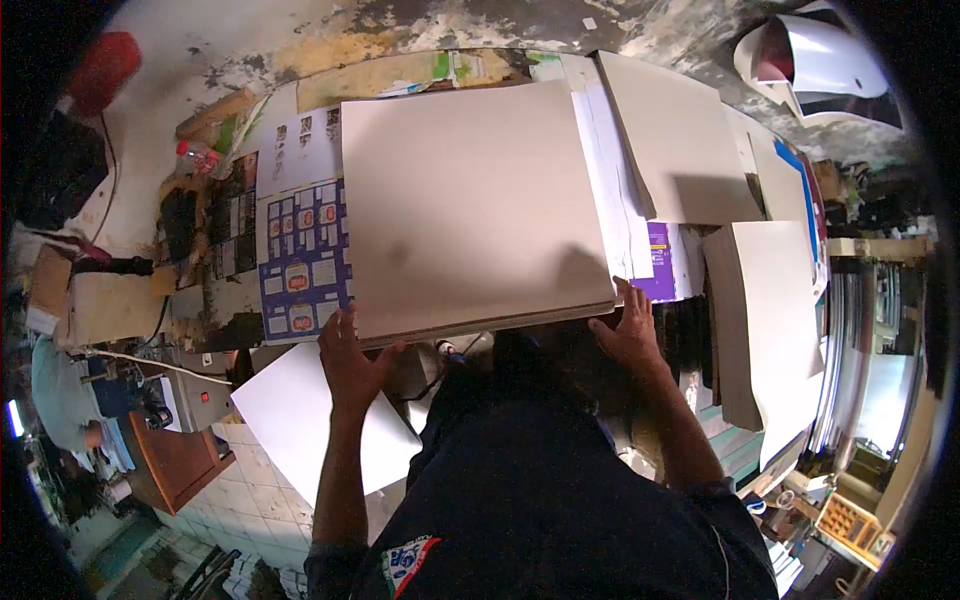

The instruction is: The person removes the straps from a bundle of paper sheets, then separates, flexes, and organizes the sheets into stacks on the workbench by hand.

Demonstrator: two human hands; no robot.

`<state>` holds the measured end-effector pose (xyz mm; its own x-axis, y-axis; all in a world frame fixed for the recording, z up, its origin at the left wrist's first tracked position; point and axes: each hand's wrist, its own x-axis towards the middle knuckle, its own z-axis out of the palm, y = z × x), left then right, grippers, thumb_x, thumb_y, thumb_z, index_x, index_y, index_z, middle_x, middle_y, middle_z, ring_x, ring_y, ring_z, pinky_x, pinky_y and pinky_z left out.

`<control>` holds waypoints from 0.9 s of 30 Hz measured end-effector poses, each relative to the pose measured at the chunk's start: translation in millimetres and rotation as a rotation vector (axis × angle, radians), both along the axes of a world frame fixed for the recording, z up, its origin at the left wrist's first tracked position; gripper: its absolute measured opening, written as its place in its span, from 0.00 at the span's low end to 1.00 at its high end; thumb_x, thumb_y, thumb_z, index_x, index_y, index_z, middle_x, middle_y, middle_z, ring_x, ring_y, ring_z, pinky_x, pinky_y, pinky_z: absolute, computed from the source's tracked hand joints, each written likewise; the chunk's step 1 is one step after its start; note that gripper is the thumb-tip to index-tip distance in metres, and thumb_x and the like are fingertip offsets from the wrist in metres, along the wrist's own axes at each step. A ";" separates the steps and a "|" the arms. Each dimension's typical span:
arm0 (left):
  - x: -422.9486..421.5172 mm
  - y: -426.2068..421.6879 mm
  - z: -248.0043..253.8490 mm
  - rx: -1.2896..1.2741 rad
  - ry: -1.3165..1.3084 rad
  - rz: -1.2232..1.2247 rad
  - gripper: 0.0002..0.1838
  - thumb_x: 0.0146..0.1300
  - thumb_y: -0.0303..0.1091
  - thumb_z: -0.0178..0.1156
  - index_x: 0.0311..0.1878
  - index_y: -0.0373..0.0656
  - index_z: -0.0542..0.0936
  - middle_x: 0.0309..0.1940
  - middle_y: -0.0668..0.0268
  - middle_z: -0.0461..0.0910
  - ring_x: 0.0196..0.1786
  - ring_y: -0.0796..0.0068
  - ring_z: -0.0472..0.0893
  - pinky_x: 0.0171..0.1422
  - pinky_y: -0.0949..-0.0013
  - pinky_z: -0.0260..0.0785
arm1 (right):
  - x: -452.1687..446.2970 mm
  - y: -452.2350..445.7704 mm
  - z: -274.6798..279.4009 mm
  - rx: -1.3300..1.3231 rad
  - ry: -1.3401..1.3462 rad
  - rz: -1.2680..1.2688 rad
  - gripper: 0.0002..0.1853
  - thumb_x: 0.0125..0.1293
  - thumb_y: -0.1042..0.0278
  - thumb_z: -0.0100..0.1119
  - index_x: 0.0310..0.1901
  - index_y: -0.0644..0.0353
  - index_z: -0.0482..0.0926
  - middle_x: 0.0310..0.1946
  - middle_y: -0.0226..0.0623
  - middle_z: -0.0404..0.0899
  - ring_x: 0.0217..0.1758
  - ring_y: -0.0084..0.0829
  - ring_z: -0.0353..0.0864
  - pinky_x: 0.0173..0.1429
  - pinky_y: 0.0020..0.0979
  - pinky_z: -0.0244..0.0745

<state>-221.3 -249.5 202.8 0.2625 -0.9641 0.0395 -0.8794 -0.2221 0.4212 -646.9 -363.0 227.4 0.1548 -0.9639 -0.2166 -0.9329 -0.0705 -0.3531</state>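
Note:
A thick stack of large beige board sheets (470, 200) lies on the table before me, its near edge showing several layers. My left hand (355, 355) is at the stack's near left corner, fingers pointing up along the side and thumb spread toward the front edge. At the near right corner is my right hand (632, 330), fingers apart and thumb by the front edge. Neither hand is wrapped round anything. Whether the fingertips press on the board is hard to tell.
Printed blue sheets (300, 260) lie left of the stack. To the right are another board stack (680, 130) and a thick pile (770, 310) of sheets. A white sheet (320, 430) sits low at left. A bottle (198, 154) lies at the far left.

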 end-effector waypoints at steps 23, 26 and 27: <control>29.2 8.6 -130.4 0.328 0.470 0.417 0.41 0.69 0.63 0.33 0.57 0.30 0.76 0.50 0.41 0.79 0.55 0.44 0.77 0.59 0.47 0.67 | 15.8 16.4 -55.8 0.127 -0.492 -0.700 0.41 0.68 0.27 0.44 0.44 0.70 0.80 0.32 0.35 0.77 0.36 0.27 0.73 0.43 0.29 0.69; 16.8 7.0 -125.2 0.336 0.405 0.442 0.49 0.70 0.70 0.25 0.58 0.29 0.75 0.52 0.37 0.78 0.59 0.39 0.76 0.62 0.44 0.65 | 49.9 18.3 36.9 -0.092 -0.736 -0.610 0.35 0.71 0.36 0.48 0.41 0.72 0.79 0.35 0.40 0.79 0.43 0.29 0.76 0.50 0.31 0.72; 12.1 11.5 -122.1 0.350 0.405 0.444 0.49 0.70 0.70 0.25 0.58 0.28 0.75 0.53 0.38 0.78 0.58 0.40 0.76 0.61 0.45 0.66 | 60.4 19.3 69.7 -0.199 -0.896 -0.548 0.32 0.73 0.40 0.50 0.37 0.72 0.79 0.30 0.36 0.78 0.38 0.25 0.74 0.45 0.30 0.71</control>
